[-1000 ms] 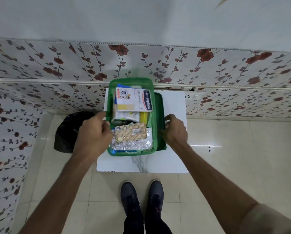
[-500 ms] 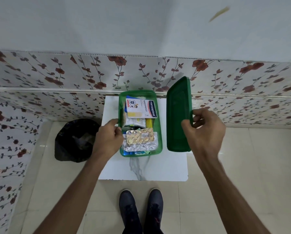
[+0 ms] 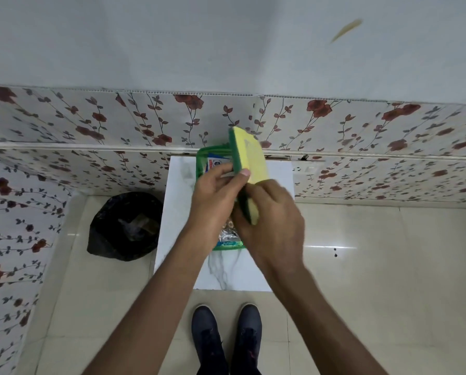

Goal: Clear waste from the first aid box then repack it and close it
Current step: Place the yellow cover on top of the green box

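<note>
The green first aid box [image 3: 201, 163] stands open on a small white table [image 3: 177, 201], with a plaster packet and foil blister strips [image 3: 227, 236] showing inside. Over the box I hold its green lid [image 3: 249, 155] on edge, the yellow face turned right. My right hand [image 3: 269, 220] grips the lid's near end. My left hand [image 3: 215, 196] holds the lid's left edge, thumb on the rim. Both hands hide most of the box's contents.
A bin lined with a black bag [image 3: 125, 226] sits on the floor left of the table, with scraps in it. A flowered wall runs behind the table and along the left. My shoes [image 3: 226, 336] stand at the table's near edge.
My right hand has swung the lid from beside the box to above it, turning its yellow face into view. My left hand has left the box's side and taken the lid's edge.
</note>
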